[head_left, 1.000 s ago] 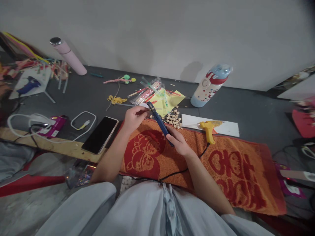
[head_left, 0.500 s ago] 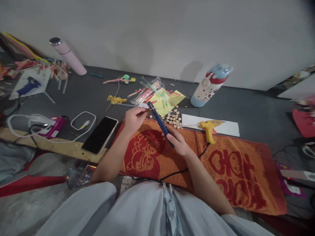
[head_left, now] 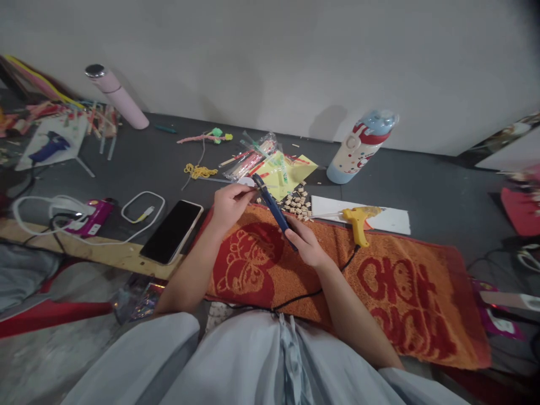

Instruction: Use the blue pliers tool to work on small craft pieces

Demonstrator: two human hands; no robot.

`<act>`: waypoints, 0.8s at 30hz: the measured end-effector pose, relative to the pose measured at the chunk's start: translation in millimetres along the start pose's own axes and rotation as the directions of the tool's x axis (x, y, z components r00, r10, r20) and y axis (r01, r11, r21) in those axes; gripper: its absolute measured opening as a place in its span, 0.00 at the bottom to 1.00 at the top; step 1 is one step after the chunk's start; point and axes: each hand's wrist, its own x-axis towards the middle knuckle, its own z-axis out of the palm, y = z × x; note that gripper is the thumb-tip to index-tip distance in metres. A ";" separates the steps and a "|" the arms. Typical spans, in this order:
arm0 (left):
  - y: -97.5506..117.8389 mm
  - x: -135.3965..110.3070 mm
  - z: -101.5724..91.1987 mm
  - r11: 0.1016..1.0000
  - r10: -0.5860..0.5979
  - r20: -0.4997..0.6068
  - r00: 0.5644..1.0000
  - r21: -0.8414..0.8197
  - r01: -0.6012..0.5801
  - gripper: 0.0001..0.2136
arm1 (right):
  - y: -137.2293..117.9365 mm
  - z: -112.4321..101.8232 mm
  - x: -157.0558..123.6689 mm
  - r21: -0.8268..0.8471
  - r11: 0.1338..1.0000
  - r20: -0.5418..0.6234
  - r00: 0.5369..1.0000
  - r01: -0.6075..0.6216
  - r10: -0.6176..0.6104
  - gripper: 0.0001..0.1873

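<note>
My right hand (head_left: 304,242) is wrapped around the lower end of a long dark blue hand tool (head_left: 274,209), which slants up and to the left over the towel. Its dark head is beside the fingertips of my left hand (head_left: 231,205). Those fingers are pinched together, and whatever is between them is too small to make out. A white round thing (head_left: 246,181) shows just behind them. Small cut pieces of wood (head_left: 297,203) lie in a loose pile to the right of the tool. The tool's exact kind is unclear.
An orange towel (head_left: 405,304) covers the near table edge. A yellow glue gun (head_left: 358,220) rests on a white board (head_left: 399,221). Nearby are yellow paper (head_left: 307,164), bagged sticks (head_left: 257,154), yellow yarn (head_left: 200,171), a phone (head_left: 172,232) and a bottle (head_left: 356,149).
Very little differs. The blue tool has tilted slightly in my right hand, and my left fingers have shifted a touch at its head.
</note>
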 end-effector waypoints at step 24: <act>11.1 6.7 -16.6 0.927 -0.215 0.305 0.928 -0.235 0.292 0.11 | 7.0 2.4 -1.2 0.103 0.993 0.028 0.998 -0.060 0.058 0.34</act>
